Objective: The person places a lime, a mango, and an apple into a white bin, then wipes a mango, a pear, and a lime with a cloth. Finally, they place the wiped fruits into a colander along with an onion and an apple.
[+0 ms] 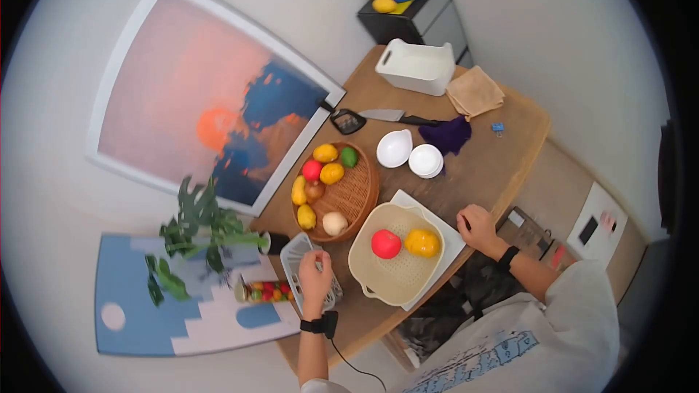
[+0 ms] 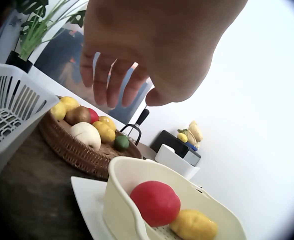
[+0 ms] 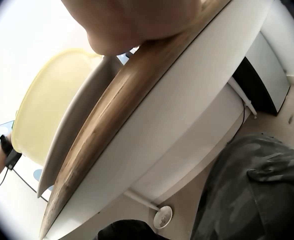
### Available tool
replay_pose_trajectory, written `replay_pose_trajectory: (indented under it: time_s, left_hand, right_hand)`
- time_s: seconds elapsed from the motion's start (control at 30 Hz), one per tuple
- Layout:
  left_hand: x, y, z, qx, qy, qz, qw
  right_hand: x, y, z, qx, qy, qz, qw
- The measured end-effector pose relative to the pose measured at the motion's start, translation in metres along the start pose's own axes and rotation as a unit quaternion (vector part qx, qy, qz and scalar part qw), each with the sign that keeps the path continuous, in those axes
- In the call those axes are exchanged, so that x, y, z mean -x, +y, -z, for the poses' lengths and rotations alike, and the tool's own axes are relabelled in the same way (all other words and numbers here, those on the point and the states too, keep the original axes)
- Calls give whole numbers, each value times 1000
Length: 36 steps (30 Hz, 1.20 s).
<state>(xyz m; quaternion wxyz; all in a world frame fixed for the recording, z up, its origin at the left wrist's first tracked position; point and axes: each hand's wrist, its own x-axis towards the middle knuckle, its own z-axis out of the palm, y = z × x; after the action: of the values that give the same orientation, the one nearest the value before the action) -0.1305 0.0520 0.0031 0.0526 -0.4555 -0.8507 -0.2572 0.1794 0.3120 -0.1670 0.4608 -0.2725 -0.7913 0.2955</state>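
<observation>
My left hand (image 1: 315, 276) hovers over a pale grey slotted basket (image 1: 295, 253), its fingers (image 2: 118, 82) hanging loosely and holding nothing. To its right, a cream colander (image 1: 371, 276) stands on a white tray (image 1: 450, 241). Inside the colander lie a red round fruit (image 1: 386, 244) and a yellow fruit (image 1: 422, 242); both also show in the left wrist view. At the table's near edge, beside the tray, my right hand (image 1: 478, 227) rests with loosely bent fingers and nothing in its grasp. The right wrist view shows only part of this hand (image 3: 137, 20), its fingertips mostly hidden.
A round wicker basket (image 1: 357, 200) holds several fruits behind the colander. White bowls (image 1: 395, 148), a knife (image 1: 382, 114), a purple cloth (image 1: 448, 135), a tan cloth (image 1: 475, 92) and a white bin (image 1: 415, 65) lie farther along. A jar (image 1: 266, 291) and a potted plant (image 1: 196, 225) stand left.
</observation>
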Motion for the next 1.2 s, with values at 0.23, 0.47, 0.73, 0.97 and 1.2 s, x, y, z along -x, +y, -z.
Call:
replay_pose_trajectory:
  time_s: [0.23, 0.47, 0.73, 0.97, 1.2]
  left_hand:
    - [-146, -103, -65, -244, -134, 58, 959]
    - [-170, -143, -104, -386, -173, 149, 894]
    - [-165, -155, -99, -357, -186, 142, 904]
    - [-175, -159, -83, -221, -220, 33, 950]
    - [-207, -122, -83, -243, -182, 30, 952]
  right_hand:
    - [5, 1, 1, 21, -16, -3, 1000]
    - [7, 3, 0, 36, -22, 35, 999]
    - [8, 6, -2, 54, -43, 37, 997]
    - [7, 6, -1, 44, -50, 42, 997]
    - [5, 5, 0, 42, -50, 46, 997]
